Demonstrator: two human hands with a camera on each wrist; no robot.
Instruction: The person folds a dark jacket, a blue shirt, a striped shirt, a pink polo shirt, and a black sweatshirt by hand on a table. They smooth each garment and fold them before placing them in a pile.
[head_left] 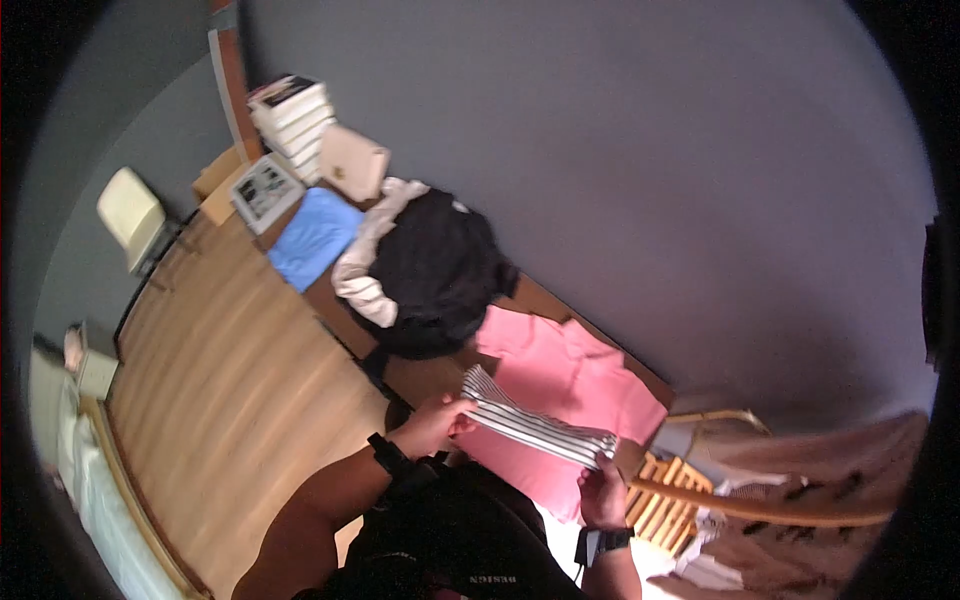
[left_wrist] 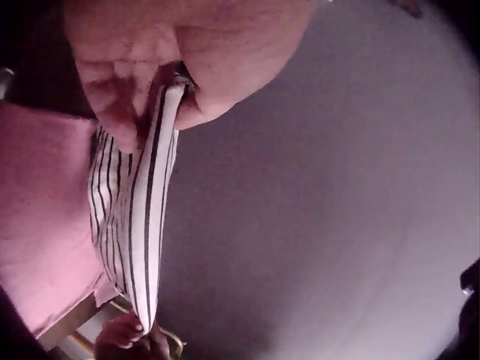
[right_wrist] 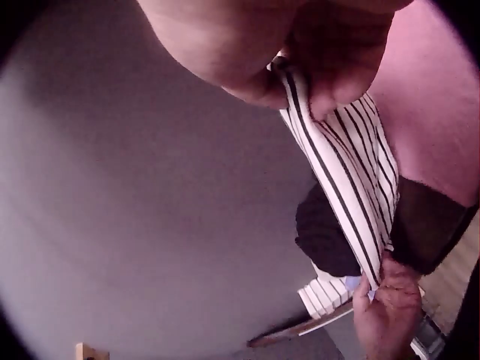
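Note:
A white cloth with black stripes (head_left: 540,428) is stretched between my two hands over a pink garment (head_left: 540,365). My left hand (head_left: 428,428) pinches one end of it between thumb and fingers. At the opposite end, my right hand (head_left: 602,495) grips the cloth's edge. In the left wrist view the striped cloth (left_wrist: 146,202) runs taut along its edge from the left palm down to the right hand (left_wrist: 120,336). The right wrist view has the cloth (right_wrist: 341,172) folded or hanging in layers, with the left hand (right_wrist: 388,307) at the far end.
Pink garment lies on a brown table (head_left: 420,385) along a grey wall (head_left: 640,180). Beyond it are a dark clothes heap (head_left: 440,265), blue cloth (head_left: 318,235), framed picture (head_left: 267,192), stacked books (head_left: 297,125) and pale pouch (head_left: 352,162). A wooden slatted chair (head_left: 668,495) stands right.

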